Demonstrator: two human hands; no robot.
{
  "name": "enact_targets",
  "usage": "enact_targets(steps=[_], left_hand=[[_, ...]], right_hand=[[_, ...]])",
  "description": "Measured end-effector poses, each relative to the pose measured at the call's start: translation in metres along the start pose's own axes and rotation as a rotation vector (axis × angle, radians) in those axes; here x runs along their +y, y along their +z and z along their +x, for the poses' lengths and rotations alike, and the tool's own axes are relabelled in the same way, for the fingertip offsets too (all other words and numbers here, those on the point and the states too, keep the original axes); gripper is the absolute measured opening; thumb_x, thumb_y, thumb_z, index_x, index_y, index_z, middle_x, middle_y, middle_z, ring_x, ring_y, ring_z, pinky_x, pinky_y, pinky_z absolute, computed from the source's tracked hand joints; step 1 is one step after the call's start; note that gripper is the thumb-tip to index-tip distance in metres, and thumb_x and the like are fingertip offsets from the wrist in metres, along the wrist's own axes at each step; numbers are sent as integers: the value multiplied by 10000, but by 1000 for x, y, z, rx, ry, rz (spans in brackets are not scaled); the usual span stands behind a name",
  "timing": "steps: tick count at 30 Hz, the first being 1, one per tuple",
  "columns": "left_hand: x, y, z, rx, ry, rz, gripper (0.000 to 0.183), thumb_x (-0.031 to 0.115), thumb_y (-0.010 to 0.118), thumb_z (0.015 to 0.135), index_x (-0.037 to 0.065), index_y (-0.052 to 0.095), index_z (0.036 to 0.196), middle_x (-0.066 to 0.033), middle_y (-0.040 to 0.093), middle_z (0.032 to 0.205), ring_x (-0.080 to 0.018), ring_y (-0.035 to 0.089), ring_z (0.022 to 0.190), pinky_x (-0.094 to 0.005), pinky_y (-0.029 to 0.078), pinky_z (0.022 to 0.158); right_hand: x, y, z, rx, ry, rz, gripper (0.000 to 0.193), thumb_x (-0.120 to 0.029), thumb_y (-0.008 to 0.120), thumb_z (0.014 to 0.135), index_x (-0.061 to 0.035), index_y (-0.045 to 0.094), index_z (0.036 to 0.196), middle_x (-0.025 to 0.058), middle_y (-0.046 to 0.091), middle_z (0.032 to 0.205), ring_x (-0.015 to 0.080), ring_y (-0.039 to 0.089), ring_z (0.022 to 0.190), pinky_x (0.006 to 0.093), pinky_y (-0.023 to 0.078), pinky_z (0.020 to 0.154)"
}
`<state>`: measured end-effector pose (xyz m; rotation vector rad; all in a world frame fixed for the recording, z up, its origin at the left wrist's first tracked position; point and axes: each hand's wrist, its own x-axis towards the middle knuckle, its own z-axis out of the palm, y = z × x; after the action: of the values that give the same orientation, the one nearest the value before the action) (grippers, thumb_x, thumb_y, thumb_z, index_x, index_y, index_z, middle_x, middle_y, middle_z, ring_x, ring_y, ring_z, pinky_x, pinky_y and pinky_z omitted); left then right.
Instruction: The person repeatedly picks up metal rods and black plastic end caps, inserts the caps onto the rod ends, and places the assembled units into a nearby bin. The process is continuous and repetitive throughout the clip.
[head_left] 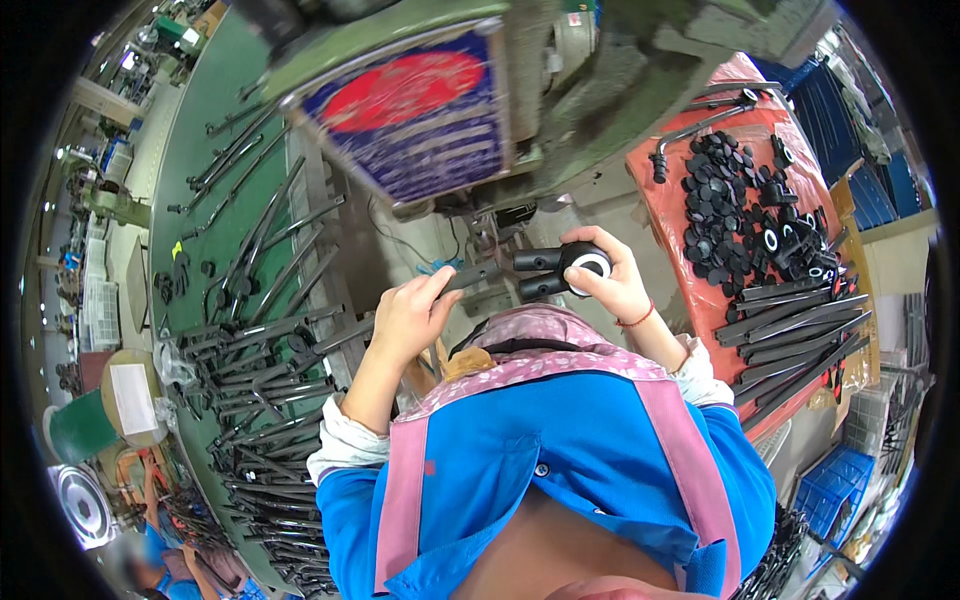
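Observation:
My left hand (408, 315) pinches a dark tube (474, 275) that has a small hole near its end. Its tip points right, toward the part in my other hand, with a small gap between the two. Held by thumb and fingers, a black two-pronged fitting (543, 262) with a white-ringed round end is in my right hand (618, 283). Its prongs face left. Both hands are in front of my apron, below the green machine (590, 130). The rest of the tube is hidden behind my left fingers.
To the left, a green table (225, 110) carries many black tube assemblies (265, 390). At right, a red-covered table (705, 290) bears black round caps (715, 200), white-ringed fittings (790, 240) and black tubes (795, 335). A blue crate (835, 490) stands lower right; another person (180, 565) is at lower left.

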<state>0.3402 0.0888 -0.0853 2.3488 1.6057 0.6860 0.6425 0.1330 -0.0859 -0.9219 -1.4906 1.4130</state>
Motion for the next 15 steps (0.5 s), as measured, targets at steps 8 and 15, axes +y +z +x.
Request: enact_targets(steps=[8,15], left_hand=[[-12,-6,-10,-15,66,50,302,285,677,863,102,580,1082,-117,630,742,-341,634,647,-428,507,536],[5,-16,-7,-59,113,60,279,205,727,804,61,605,1010,-113,650,746,-316,648,660,-410,514,548]], right_hand=[[-19,33,12,-27,127,-110,374,-237,742,829,11,637,1088,11,604,865,60,531,760,215,454,678],[-21,52,28,-261,155,-83,367,-259,725,832,-17,641,1095,-17,605,797,37,524,644,189,426,539]])
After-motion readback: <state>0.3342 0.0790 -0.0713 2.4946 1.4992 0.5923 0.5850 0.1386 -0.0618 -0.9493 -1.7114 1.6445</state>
